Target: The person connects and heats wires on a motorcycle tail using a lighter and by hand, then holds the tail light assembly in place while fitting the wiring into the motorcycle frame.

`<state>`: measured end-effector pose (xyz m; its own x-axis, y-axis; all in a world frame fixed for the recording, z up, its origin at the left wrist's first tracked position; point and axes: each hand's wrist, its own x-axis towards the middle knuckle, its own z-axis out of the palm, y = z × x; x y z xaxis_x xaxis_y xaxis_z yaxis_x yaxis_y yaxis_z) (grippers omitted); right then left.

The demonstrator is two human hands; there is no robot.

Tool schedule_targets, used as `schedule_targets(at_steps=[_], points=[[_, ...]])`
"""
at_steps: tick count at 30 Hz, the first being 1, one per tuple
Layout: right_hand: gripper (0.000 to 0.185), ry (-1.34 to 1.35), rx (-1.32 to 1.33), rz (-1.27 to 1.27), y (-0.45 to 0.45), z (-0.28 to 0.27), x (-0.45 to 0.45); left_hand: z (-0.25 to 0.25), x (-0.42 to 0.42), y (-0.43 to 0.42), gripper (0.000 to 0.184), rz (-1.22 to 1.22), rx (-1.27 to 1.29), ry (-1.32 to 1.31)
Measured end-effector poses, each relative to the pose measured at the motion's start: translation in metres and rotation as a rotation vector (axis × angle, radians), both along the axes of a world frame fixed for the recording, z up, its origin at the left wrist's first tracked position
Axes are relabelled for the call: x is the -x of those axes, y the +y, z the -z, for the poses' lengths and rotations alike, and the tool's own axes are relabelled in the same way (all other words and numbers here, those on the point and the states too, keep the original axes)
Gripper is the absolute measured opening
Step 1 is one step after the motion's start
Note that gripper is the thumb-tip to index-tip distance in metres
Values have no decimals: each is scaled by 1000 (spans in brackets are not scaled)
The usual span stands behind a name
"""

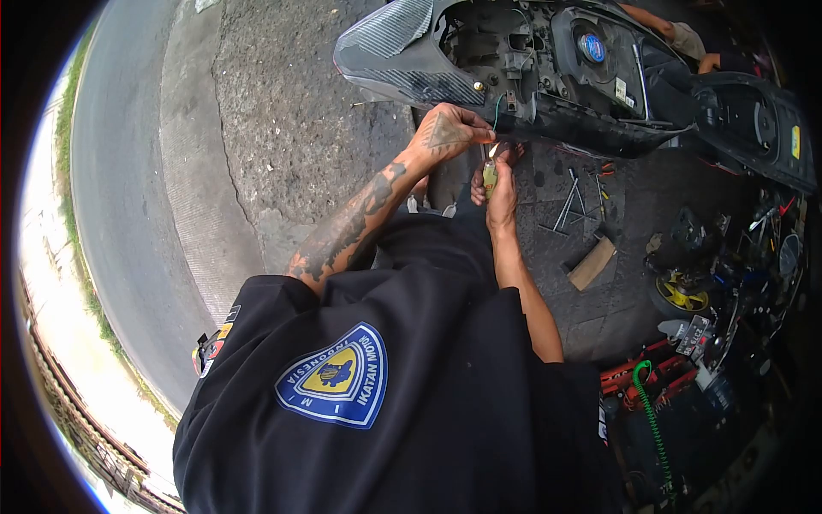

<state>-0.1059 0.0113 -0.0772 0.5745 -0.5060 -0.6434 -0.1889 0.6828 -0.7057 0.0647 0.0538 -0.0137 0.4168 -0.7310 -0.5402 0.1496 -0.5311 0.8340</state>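
Left hand has its thumb and fingers pinched together, looks like on the lower end of a thin green wire hanging off the side of the scooter. Right hand is wrapped around what seems to be a yellowish-green lighter, just below the pinch, with a small bright flame at its top. Can't make out the wire's tip, fingers cover it. Most of the lighter's hidden in the grip too, and the dark edges swallow the scooter's far end.
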Motion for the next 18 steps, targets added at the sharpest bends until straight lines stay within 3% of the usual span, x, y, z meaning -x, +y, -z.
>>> schedule_targets(at_steps=[13,14,16,17,18], points=[[49,-9,-8,5,0,-1,0,-2,0,1,16,9,-7,-26],[33,-49,-44,23,-1,-1,2,-4,1,1,16,5,-7,-27],[82,-90,-81,40,-2,1,2,-3,1,1,16,1,-7,-30],[33,-50,-41,13,0,1,1,-2,1,0,17,-2,-5,-28],[30,-31,-20,-2,0,1,0,-2,1,0,17,-4,-3,-26]])
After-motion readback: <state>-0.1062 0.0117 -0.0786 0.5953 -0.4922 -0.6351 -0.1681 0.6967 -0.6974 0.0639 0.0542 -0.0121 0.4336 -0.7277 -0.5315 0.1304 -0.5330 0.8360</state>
